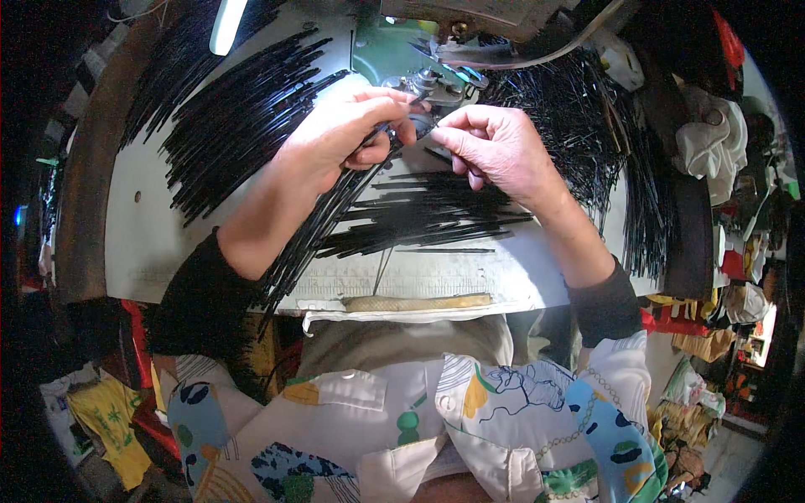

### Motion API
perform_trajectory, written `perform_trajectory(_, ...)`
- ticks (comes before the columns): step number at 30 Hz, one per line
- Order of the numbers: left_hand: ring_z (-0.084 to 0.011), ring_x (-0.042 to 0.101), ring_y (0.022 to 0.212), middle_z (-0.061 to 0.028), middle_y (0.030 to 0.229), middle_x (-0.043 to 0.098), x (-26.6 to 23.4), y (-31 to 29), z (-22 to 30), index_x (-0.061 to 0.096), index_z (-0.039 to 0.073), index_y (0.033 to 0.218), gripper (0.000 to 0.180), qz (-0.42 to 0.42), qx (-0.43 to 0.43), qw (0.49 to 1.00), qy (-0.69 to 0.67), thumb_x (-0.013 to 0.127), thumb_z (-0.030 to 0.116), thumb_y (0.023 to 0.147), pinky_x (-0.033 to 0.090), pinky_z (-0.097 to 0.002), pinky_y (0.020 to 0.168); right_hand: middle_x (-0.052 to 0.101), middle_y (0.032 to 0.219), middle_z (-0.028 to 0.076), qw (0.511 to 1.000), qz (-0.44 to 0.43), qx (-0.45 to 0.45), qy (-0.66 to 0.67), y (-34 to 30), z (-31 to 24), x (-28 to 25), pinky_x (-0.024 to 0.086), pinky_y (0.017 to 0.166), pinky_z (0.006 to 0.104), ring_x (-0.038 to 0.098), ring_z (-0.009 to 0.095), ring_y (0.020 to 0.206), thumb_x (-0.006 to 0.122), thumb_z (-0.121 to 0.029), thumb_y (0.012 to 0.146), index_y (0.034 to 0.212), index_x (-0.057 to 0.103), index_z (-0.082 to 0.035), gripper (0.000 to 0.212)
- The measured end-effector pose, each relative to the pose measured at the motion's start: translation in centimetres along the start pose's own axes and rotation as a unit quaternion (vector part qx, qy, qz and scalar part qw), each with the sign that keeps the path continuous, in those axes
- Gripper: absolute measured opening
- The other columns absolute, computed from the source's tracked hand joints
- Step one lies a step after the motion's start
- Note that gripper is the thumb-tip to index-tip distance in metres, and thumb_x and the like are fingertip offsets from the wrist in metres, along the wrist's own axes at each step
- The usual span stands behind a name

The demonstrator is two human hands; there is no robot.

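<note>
My left hand [356, 126] is closed at the front of a sewing machine's needle area [432, 84]. Thin black strips [335, 210] run from beneath its curled fingers toward the lower left, and a dark piece shows between those fingers. Just right of it, my right hand [495, 147] is closed in a pinch, thumb against forefinger. What lies in that pinch is too small to make out. Both sets of fingertips are close together, near the machine's metal foot. More black strips [428, 205] lie spread on the white table below the hands.
Piles of black strips cover the table's left [243, 126] and right [562, 126] sides. A green machine plate [381, 50] sits at the back, with a lit lamp [227, 25] to its left. A ruler scale [419, 281] and a tan roll [419, 303] line the front edge.
</note>
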State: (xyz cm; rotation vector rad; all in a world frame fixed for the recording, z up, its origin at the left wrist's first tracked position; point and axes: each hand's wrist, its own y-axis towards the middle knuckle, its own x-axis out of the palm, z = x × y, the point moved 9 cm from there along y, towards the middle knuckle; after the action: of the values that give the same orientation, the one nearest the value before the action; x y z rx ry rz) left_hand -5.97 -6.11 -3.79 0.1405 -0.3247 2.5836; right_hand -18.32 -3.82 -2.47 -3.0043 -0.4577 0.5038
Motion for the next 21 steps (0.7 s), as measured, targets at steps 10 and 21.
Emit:
perform_trajectory(10, -0.0034, 0.034, 0.037, -0.0065, 0.070, 0.057, 0.4, 0.0, 0.1, 0.056, 0.000, 0.101, 0.022, -0.010, -0.002, 1.000, 0.006, 0.051, 0.016, 0.086, 0.019, -0.0178, 0.032, 0.057, 0.057, 0.001, 1.000, 0.007, 0.000, 0.028, 0.1, 0.0, -0.2, 0.038, 0.039, 0.0181, 0.048, 0.004, 0.042, 0.060, -0.020, 0.083, 0.082, 0.063, -0.001, 0.019)
perform_trajectory(21, -0.0027, 0.034, 0.040, 0.0019, 0.059, 0.049, -0.8, 1.7, 1.0, 0.061, 0.002, 0.096, 0.032, 0.008, 0.015, 0.998, 0.053, 0.055, 0.031, 0.086, 0.022, -0.0180, 0.036, 0.057, 0.059, 0.000, 0.996, 0.044, -0.046, 0.056, 1.8, -0.7, -1.9, 0.038, 0.040, 0.0176, 0.048, 0.004, 0.044, 0.061, -0.022, 0.084, 0.085, 0.063, -0.002, 0.021)
